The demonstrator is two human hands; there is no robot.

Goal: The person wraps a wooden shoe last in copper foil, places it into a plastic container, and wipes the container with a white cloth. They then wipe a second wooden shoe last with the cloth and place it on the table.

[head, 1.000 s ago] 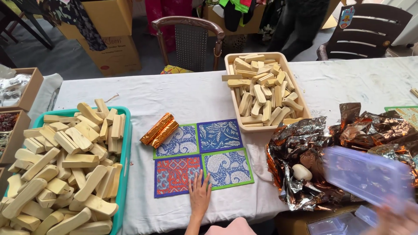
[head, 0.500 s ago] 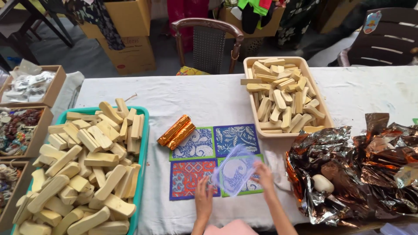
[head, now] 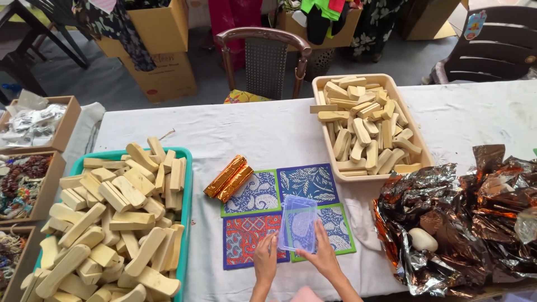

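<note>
Both hands have come together on the clear plastic box (head: 297,223), which a second ago was off to the right over the foil. Right hand (head: 323,254) grips its near right edge, fingers curled around it; left hand (head: 265,258) touches the near left corner, fingers loosely bent — both forearms reach up from the counter's (head: 268,134) near edge. Beneath the box lies a patterned patchwork mat (head: 257,196); two orange foil-wrapped bars (head: 228,178) sit beyond the left hand.

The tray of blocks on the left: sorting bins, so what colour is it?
Teal tray, in the head view.
</note>
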